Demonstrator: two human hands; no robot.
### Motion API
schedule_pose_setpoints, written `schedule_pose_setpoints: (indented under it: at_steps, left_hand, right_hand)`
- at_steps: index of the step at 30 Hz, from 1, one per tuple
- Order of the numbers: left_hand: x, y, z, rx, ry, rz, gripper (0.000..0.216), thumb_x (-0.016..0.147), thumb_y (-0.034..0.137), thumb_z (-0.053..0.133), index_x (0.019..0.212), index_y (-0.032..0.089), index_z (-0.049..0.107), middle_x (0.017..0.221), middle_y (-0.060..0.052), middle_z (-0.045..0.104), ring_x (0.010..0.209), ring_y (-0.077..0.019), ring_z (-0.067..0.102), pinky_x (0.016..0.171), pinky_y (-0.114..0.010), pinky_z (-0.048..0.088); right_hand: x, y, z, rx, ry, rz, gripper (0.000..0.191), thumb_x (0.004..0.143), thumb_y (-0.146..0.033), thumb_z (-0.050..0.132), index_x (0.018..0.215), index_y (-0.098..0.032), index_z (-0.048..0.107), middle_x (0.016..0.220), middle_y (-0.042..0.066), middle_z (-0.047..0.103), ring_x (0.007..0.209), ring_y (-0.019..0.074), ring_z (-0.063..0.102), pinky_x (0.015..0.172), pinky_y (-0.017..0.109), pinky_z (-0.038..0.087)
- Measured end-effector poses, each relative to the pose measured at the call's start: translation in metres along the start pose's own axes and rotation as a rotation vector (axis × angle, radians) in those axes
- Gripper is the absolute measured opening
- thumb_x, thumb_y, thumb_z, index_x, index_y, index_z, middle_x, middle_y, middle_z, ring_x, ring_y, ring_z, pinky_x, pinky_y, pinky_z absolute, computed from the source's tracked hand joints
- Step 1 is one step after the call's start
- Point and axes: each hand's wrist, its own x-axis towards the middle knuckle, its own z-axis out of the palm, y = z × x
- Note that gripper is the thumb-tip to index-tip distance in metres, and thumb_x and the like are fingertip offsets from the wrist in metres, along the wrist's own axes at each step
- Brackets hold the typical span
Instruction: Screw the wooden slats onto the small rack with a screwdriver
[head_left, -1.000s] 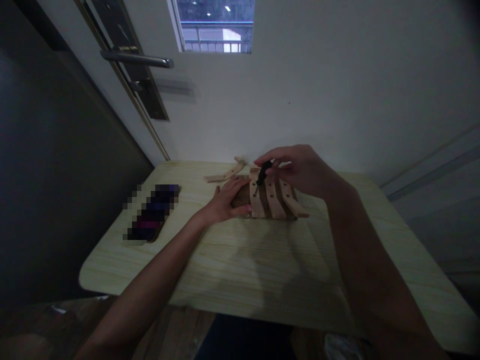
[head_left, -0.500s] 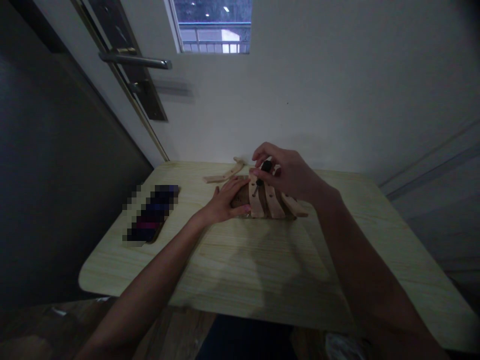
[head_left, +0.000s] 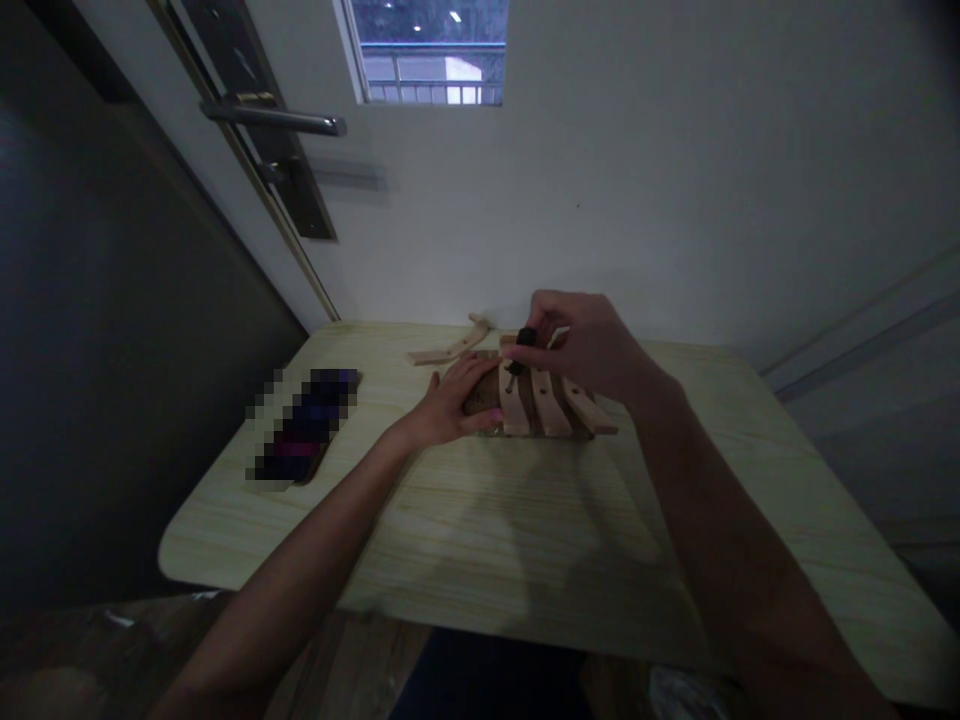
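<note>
My right hand (head_left: pixel 581 335) pinches the black handle of a small screwdriver (head_left: pixel 524 345). The screwdriver leans, its tip down at a hole in the leftmost of several curved pale wooden strips (head_left: pixel 515 410). These strips lie side by side across a brown board (head_left: pixel 484 392). From the left, my left hand (head_left: pixel 448 402) grips the board, thumb along the near edge and fingers at the far side. Another curved wooden strip (head_left: pixel 450 352) with holes lies loose on the table behind my left hand. The far ends of the right-hand strips are partly hidden by my right hand.
A phone-like object (head_left: pixel 306 425), blurred out, lies on the left of the pale wood-grain table (head_left: pixel 442 540). A white door (head_left: pixel 637 180) with a metal handle (head_left: pixel 274 120) and a small window rises right behind the table.
My right hand has shifted slightly right and its fingers have changed position on the screwdriver handle. The screwdriver's handle has tilted a little. My left hand and the board stay put.
</note>
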Motion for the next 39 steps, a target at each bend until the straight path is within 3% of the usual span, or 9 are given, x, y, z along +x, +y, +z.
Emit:
schedule_pose_setpoints:
  at_steps: [6, 11, 17, 22, 26, 28, 32, 36, 39]
  left_hand:
    - [0.000, 0.002, 0.000, -0.009, 0.016, 0.009, 0.084, 0.080, 0.076, 0.054, 0.150, 0.038, 0.030, 0.155, -0.009, 0.036, 0.146, -0.0377, 0.025, 0.118, -0.065, 0.018]
    - [0.000, 0.005, -0.003, -0.005, -0.012, -0.007, 0.083, 0.082, 0.074, 0.053, 0.151, 0.034, 0.030, 0.158, -0.011, 0.032, 0.148, -0.0394, 0.022, 0.117, -0.066, 0.017]
    - [0.000, 0.004, -0.002, -0.002, -0.003, -0.024, 0.083, 0.080, 0.075, 0.054, 0.150, 0.037, 0.031, 0.159, -0.009, 0.031, 0.148, -0.0373, 0.023, 0.118, -0.064, 0.018]
    - [0.001, 0.002, -0.001, -0.018, 0.014, 0.023, 0.081, 0.082, 0.074, 0.054, 0.150, 0.036, 0.032, 0.157, -0.009, 0.034, 0.148, -0.0366, 0.023, 0.118, -0.064, 0.018]
    - [0.000, 0.000, 0.000, -0.016, 0.016, 0.022, 0.082, 0.082, 0.073, 0.054, 0.151, 0.036, 0.030, 0.157, -0.008, 0.035, 0.147, -0.0363, 0.024, 0.119, -0.063, 0.018]
    - [0.000, -0.001, 0.001, -0.012, 0.019, 0.019, 0.083, 0.081, 0.073, 0.055, 0.151, 0.036, 0.030, 0.157, -0.008, 0.035, 0.147, -0.0370, 0.023, 0.119, -0.063, 0.017]
    - [0.001, -0.003, 0.003, -0.028, 0.054, 0.067, 0.082, 0.082, 0.073, 0.054, 0.151, 0.037, 0.030, 0.157, -0.008, 0.034, 0.146, -0.0363, 0.026, 0.119, -0.062, 0.018]
    - [0.000, -0.001, 0.002, -0.018, 0.046, 0.056, 0.080, 0.083, 0.072, 0.054, 0.150, 0.036, 0.031, 0.156, -0.009, 0.036, 0.146, -0.0365, 0.027, 0.118, -0.063, 0.019]
    - [-0.001, 0.002, -0.002, 0.006, 0.012, 0.017, 0.081, 0.083, 0.073, 0.053, 0.150, 0.035, 0.032, 0.156, -0.011, 0.035, 0.146, -0.0372, 0.027, 0.117, -0.063, 0.020]
  right_hand:
    - [0.000, -0.005, 0.008, -0.021, 0.014, -0.055, 0.017, 0.078, -0.026, 0.067, 0.091, -0.020, 0.056, 0.076, -0.002, 0.062, 0.056, 0.0085, 0.051, 0.056, 0.023, 0.040]
    - [0.000, -0.002, -0.003, 0.039, -0.122, -0.092, 0.012, 0.081, -0.028, 0.066, 0.087, -0.018, 0.068, 0.082, 0.002, 0.069, 0.066, 0.0109, 0.057, 0.063, 0.024, 0.045]
    - [0.001, 0.004, -0.009, 0.142, -0.264, -0.068, 0.022, 0.082, -0.033, 0.069, 0.098, -0.018, 0.072, 0.092, 0.006, 0.074, 0.075, 0.0134, 0.064, 0.066, 0.024, 0.050]
    - [0.001, 0.005, -0.003, 0.130, -0.151, -0.062, 0.031, 0.077, -0.046, 0.075, 0.086, -0.017, 0.070, 0.081, 0.004, 0.071, 0.069, 0.0129, 0.060, 0.062, 0.024, 0.047]
    - [0.001, 0.002, 0.004, -0.011, -0.002, -0.006, 0.045, 0.070, -0.057, 0.079, 0.066, -0.018, 0.056, 0.061, -0.002, 0.057, 0.056, 0.0095, 0.048, 0.053, 0.023, 0.039]
    - [0.002, 0.001, 0.005, -0.029, 0.021, -0.008, 0.046, 0.070, -0.057, 0.078, 0.069, -0.018, 0.054, 0.064, -0.002, 0.057, 0.053, 0.0080, 0.045, 0.051, 0.023, 0.037]
    - [0.002, -0.001, -0.001, 0.038, -0.051, -0.076, 0.036, 0.076, -0.048, 0.075, 0.094, -0.019, 0.065, 0.091, 0.003, 0.068, 0.058, 0.0075, 0.052, 0.053, 0.022, 0.042]
    - [0.001, 0.000, -0.013, 0.071, -0.171, -0.093, 0.018, 0.083, -0.033, 0.068, 0.091, -0.017, 0.071, 0.089, 0.004, 0.072, 0.066, 0.0106, 0.059, 0.059, 0.023, 0.047]
    - [0.000, 0.001, -0.015, 0.052, -0.141, -0.050, 0.015, 0.081, -0.029, 0.070, 0.090, -0.017, 0.073, 0.083, 0.004, 0.072, 0.068, 0.0118, 0.060, 0.060, 0.024, 0.046]
